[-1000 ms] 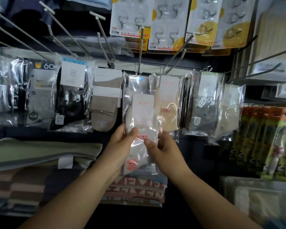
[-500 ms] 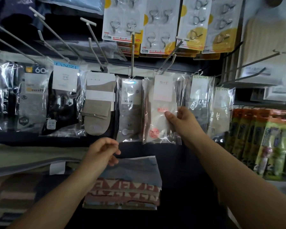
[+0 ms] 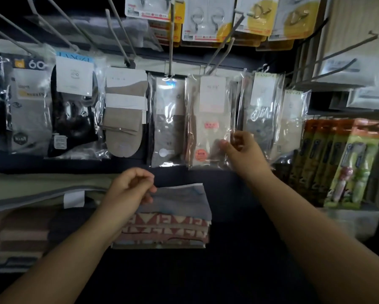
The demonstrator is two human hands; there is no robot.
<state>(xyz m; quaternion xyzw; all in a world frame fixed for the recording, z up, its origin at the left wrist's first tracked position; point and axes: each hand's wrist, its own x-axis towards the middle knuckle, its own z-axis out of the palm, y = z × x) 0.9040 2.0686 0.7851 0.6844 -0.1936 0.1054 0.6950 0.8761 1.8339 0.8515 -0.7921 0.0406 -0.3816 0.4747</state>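
Right hand (image 3: 243, 148): is reaching up and forward on an outstretched arm, thumb and fingers meeting at a packet's lower right edge.
Right grip: narrow, is pinching the sock packet (image 3: 208, 119).
Sock packet: is hanging from a peg (image 3: 219, 55), just beside a grey-sock packet (image 3: 167, 123) on its left.
Left hand (image 3: 131, 187): is hovering lower, just above the stack of folded cloths (image 3: 173, 218), with the fingers loosely curled.
Left grip: is holding nothing.

The right hand (image 3: 243, 148) is raised, above and to the right of the left hand (image 3: 131, 187), with its thumb closed toward curled fingers in a pinch. The left hand is loosely curled and grips nothing. Both forearms are bare.
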